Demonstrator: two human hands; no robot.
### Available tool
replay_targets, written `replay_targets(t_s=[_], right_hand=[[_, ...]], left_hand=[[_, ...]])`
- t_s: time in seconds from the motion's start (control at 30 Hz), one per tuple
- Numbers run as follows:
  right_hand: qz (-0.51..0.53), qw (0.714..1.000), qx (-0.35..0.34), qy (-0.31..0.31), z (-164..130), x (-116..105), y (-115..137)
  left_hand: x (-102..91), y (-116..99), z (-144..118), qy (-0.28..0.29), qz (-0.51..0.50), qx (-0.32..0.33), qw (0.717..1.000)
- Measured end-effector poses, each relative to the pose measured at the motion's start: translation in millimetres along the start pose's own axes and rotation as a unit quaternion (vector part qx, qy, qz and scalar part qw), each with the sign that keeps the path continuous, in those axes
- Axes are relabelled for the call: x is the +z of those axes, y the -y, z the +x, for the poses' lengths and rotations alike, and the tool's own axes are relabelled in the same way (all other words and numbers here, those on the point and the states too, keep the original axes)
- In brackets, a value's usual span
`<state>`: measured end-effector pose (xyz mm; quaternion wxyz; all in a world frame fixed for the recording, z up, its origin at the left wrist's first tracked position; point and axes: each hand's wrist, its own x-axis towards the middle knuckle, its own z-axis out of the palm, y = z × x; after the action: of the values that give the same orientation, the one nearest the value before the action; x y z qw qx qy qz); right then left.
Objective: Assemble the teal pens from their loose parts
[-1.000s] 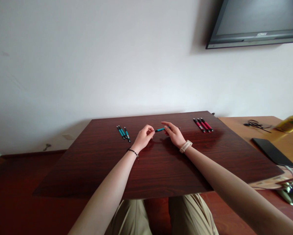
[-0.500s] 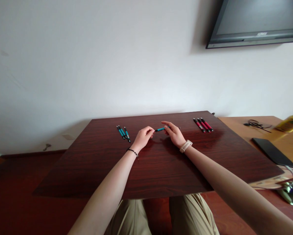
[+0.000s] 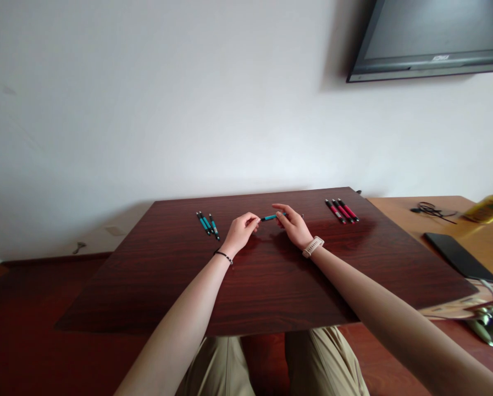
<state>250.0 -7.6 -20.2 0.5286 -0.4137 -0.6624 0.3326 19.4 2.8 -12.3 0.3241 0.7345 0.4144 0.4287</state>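
And here we see the change: over the last second our left hand (image 3: 242,226) has closed its thumb and fingers into a tighter pinch at the dark tip of the teal pen (image 3: 270,217). Our right hand (image 3: 292,224) barely shifts, grasping the other end, index finger raised. The pen stays between both hands, above the surface (image 3: 271,291), the other teal pens (image 3: 203,221) off to our left. Our judgement: the work is now at that tip.

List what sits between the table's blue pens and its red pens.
In the head view: the left hand, then a blue pen, then the right hand holding it.
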Motion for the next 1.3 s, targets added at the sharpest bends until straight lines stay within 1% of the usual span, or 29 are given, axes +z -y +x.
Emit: replay_targets(t_s=[0.13, 0.47, 0.73, 0.8, 1.1, 1.3], right_hand=[[-0.009, 1.0, -0.003, 0.007, -1.0, 0.4, 1.8], [-0.023, 1.0, -0.007, 0.002, -0.7, -0.1, 4.4], [-0.029, 1.0, -0.003, -0.003, -1.0, -0.8, 4.4], [-0.029, 1.0, -0.004, -0.003, -1.1, -0.8, 5.0], [-0.029, 0.999, -0.008, 0.015, -0.9, 0.3, 6.1], [-0.024, 1.0, -0.007, 0.004, -2.5, 0.2, 6.7]], left_hand=[[-0.9, 1.0, 0.3, -0.025, 0.004, 0.0, 1.0], [-1.3, 2.3, 1.1, -0.029, -0.011, -0.014, 0.999], [-2.3, 4.6, 1.7, -0.052, 0.008, -0.025, 0.998], [-2.4, 4.3, 1.5, -0.051, 0.007, -0.026, 0.998], [-0.9, 4.8, 0.2, -0.013, -0.02, -0.017, 1.0], [-1.4, 3.8, -0.1, -0.024, -0.009, -0.019, 0.999]])
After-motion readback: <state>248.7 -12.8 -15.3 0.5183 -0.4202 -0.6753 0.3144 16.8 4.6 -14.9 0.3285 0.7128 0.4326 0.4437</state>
